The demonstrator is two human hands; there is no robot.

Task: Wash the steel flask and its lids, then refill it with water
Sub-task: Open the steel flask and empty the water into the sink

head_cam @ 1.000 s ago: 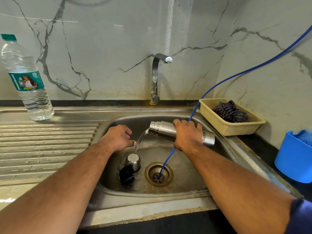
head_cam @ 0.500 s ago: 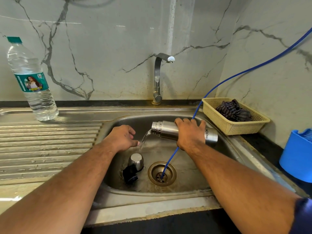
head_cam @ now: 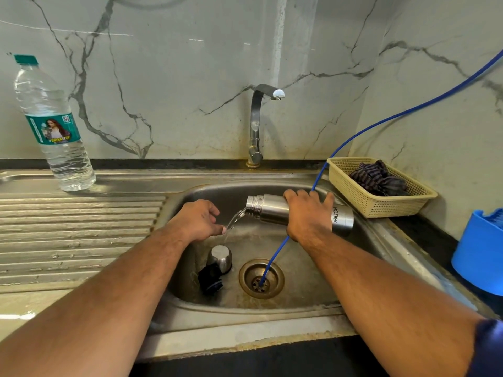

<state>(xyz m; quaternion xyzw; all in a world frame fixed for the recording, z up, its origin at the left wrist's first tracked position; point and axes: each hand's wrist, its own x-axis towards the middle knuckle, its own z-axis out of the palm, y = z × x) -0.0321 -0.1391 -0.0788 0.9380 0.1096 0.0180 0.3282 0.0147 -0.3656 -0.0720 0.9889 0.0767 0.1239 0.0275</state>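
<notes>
Behind everything, a grey-veined marble wall (head_cam: 190, 77). Below it, across the full width, a steel counter (head_cam: 68, 227) with a ribbed draining board on the left and the sink (head_cam: 245, 314) sunk into its middle. At the right edge of the counter, a blue tub (head_cam: 479, 254), partly cut off by the frame. Behind that, in the back right corner, a yellow basket (head_cam: 375, 205) holding a crumpled striped cloth (head_cam: 378, 180). At the back left corner of the counter, upright, a clear plastic bottle (head_cam: 54, 131) with a green cap and label. At the back rim of the sink, centred, a bent steel tap (head_cam: 255, 123). Over the right half of the sink, held clear of the basin floor, the steel flask (head_cam: 269, 210), lying almost level, open mouth tipped slightly down to the left, a thin stream of water (head_cam: 235, 221) pouring out. Right hand (head_cam: 307, 216) clasped over the flask's middle, fingers wrapped round the body and hiding part of it. Left hand (head_cam: 198, 221) just left of the stream, fingers loosely curled, gripping nothing, one fingertip at the water. Slanting down from the upper right, a thin blue hose (head_cam: 381, 123), passing the basket's left corner, hidden for a stretch behind the right hand, ending in the drain (head_cam: 250, 278). On the basin floor, below the left hand and just left of the drain, the steel cap (head_cam: 220, 258), dome up, right against the black lid (head_cam: 209, 280) lying in front of it.
</notes>
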